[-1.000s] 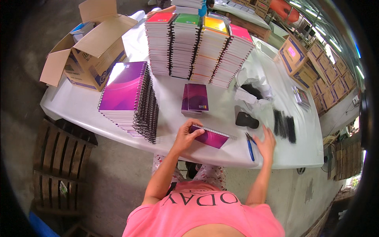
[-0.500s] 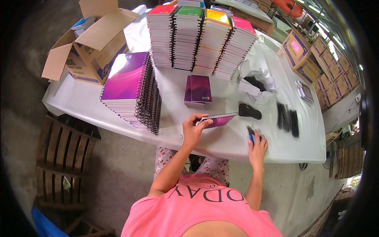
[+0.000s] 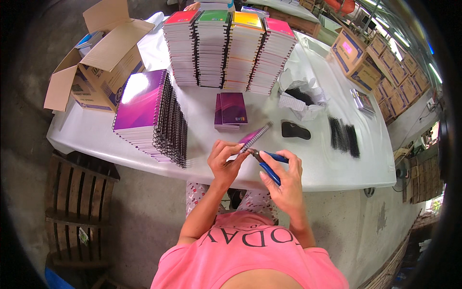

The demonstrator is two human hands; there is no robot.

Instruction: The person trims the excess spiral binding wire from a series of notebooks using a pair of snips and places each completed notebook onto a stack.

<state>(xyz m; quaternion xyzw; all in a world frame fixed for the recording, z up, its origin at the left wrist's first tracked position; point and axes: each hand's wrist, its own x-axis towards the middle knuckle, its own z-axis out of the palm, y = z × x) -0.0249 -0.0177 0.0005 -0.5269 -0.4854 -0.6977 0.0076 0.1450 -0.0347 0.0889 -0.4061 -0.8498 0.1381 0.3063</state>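
Note:
My left hand (image 3: pixel 224 164) grips a small purple notebook (image 3: pixel 248 138) at its near end, with the spiral binding slanting up and away to the right. In my right hand (image 3: pixel 288 183) is a pair of cutting pliers (image 3: pixel 270 173) with blue handles, spread apart. The pliers' jaws meet the near end of the coil, beside my left fingertips; whether they are closed on the wire cannot be made out. Beyond the notebook lie small purple pads (image 3: pixel 233 109), one partly over another. A black, flat, rounded object (image 3: pixel 295 130) rests to the right.
Large purple spiral notebooks (image 3: pixel 140 103) are piled on the left, in front of an open carton (image 3: pixel 108 79). Tall notebook stacks (image 3: pixel 226 53) with red, green, yellow and pink covers stand behind. Crumpled white paper (image 3: pixel 310 108) holds dark pieces; black coils (image 3: pixel 344 137) lie at right.
My right hand has lifted the pliers off the table and brought them left to the notebook. The notebook has turned, its far end now pointing more away from me.

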